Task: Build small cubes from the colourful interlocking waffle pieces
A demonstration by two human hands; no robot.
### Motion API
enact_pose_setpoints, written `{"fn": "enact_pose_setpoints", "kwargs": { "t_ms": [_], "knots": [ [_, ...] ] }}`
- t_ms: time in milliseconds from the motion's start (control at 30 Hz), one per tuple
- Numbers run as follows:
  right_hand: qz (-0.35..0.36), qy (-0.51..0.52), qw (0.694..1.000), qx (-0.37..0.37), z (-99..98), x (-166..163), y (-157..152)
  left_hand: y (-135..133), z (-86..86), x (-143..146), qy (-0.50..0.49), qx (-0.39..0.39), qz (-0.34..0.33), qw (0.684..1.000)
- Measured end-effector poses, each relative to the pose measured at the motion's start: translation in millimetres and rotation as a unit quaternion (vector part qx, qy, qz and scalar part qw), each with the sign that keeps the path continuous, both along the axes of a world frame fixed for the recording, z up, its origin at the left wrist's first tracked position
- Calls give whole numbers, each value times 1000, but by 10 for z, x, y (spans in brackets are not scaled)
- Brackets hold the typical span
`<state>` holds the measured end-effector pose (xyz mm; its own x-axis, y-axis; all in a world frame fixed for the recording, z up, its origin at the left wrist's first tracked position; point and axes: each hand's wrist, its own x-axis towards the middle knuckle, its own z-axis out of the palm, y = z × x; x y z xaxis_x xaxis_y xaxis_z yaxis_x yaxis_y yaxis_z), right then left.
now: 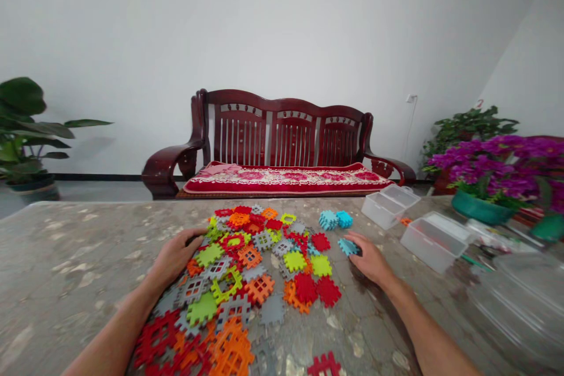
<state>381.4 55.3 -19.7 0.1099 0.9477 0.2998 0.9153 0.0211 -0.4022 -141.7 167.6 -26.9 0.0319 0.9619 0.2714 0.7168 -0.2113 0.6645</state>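
My right hand (371, 258) has its fingers on a blue notched plastic tile (348, 247), gripping its right edge just above the tabletop or on it; I cannot tell which. Two small stacks of blue tiles (328, 220) sit a little beyond it. At the left edge of a wide heap of interlocking tiles lies my left hand (180, 254), thumb and fingers apart, touching the heap with nothing gripped. Red (328, 292), lime green (210, 254), orange (259, 288) and grey tiles (272, 309) make up the heap, some solid, others with window openings.
Clear plastic boxes (436, 241) stand on the right of the stone-patterned table (79, 270), near a large transparent container (524, 305). Purple flowers (489, 158) fill a green pot behind them. A dark red wooden bench (286, 129) faces the table; a leafy plant (26, 123) is at left.
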Motion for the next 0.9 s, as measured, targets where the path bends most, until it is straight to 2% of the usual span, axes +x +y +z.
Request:
{"fn": "enact_pose_setpoints", "kwargs": {
  "t_ms": [133,267,367,467,567,633,767,900],
  "knots": [
    [-86,-79,993,-14,49,-81,-62,0,-1,3,-2,4,-1,1000],
    [-117,-119,985,-33,99,-183,-96,1,-12,5,-9,14,-2,1000],
    [-132,-97,986,-27,83,-176,-94,3,-26,2,-4,18,-2,1000],
    [-143,-15,990,3,78,-129,-43,-3,-23,7,0,21,3,1000],
    [-143,72,985,56,146,-122,98,-13,-5,17,1,19,5,1000],
    [-139,94,982,82,221,-155,238,-17,2,22,1,15,4,1000],
    [-137,72,985,72,361,-251,525,-17,-7,20,-8,15,7,1000],
    [-144,8,988,48,448,-322,694,-19,-12,14,-12,12,8,1000]
  ]
}}
